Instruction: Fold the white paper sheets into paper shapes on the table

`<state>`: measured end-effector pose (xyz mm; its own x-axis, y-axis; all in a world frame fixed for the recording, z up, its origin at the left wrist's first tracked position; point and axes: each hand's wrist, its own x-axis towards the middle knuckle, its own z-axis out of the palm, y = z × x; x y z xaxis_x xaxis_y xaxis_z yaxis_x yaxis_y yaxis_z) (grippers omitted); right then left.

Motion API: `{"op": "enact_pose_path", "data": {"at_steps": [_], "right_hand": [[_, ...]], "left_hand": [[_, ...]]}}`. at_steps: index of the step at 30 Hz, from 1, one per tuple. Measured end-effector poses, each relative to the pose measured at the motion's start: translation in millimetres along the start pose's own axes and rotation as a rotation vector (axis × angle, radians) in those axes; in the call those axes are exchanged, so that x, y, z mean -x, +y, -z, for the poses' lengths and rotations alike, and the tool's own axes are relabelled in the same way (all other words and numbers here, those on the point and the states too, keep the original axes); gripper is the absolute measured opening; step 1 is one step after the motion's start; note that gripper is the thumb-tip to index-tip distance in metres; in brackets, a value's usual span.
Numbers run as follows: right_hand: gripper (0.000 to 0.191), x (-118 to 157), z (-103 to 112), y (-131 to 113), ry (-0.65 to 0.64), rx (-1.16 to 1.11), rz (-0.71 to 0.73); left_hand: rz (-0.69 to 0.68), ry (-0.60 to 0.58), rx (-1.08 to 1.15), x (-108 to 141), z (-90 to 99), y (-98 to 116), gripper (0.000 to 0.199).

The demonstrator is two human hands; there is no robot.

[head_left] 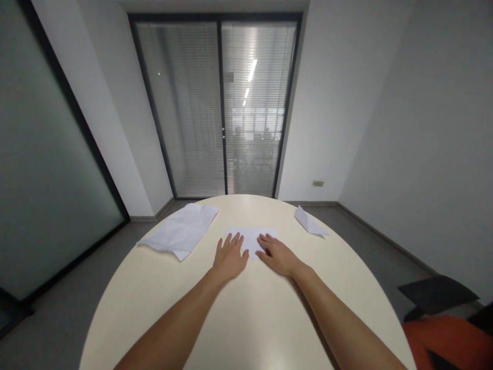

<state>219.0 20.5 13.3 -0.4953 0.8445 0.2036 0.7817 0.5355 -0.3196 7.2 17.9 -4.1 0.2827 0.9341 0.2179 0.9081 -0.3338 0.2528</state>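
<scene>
A white sheet of paper [251,237] lies flat on the round cream table [254,318], between and under my two hands. My left hand [230,257] rests on its left part with fingers spread. On its right side lies my right hand [278,253], fingers stretched out and slightly bent, thumb apart from them. Both hands cover parts of the paper, so its full outline is hidden. To the left, a larger creased stack or sheet of white paper [185,228] reaches the table's edge. A small folded piece of white paper [309,223] sits at the right.
An orange chair [449,341] with a black armrest [438,294] stands beside the table at lower right. Beyond the table's far edge are glass panels with blinds [192,113]. A frosted glass panel [46,169] is on the left, a plain wall [431,154] on the right.
</scene>
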Motion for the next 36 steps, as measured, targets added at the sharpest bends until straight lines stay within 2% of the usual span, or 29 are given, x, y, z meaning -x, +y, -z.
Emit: {"op": "enact_pose_path", "data": {"at_steps": [4, 9, 12, 16, 21, 23, 26, 31, 36], "right_hand": [[0.044, 1, 4, 1, 0.017, 0.009, -0.054], [0.040, 2, 7, -1, 0.022, 0.040, -0.049], [0.040, 2, 6, -1, 0.031, 0.052, -0.046], [0.044, 2, 3, 1, 0.033, 0.055, -0.097], [0.062, 5, 2, 0, 0.032, 0.062, -0.175], [0.063, 5, 2, 0, 0.039, 0.060, -0.183], [0.056, 3, 4, 0, 0.074, 0.067, -0.193], [0.034, 0, 13, 1, 0.144, 0.102, -0.201], [0.029, 0, 14, 4, 0.168, 0.091, -0.203]], "left_hand": [[0.073, 0.051, -0.009, -2, -1.9, 1, 0.052], [0.101, 0.108, 0.005, -4, 1.6, 0, 0.050], [0.025, 0.125, 0.041, -6, 4.3, -1, 0.047], [-0.122, 0.079, 0.065, -6, 5.4, -3, 0.040], [-0.108, 0.071, 0.046, -2, 2.8, -2, 0.052], [-0.093, 0.067, 0.046, -1, 1.9, -1, 0.054], [-0.092, 0.079, 0.052, -1, 3.0, -1, 0.050], [-0.205, 0.132, 0.071, -2, 12.2, 2, 0.028], [-0.234, 0.145, 0.061, 0, 17.4, 5, 0.018]]}}
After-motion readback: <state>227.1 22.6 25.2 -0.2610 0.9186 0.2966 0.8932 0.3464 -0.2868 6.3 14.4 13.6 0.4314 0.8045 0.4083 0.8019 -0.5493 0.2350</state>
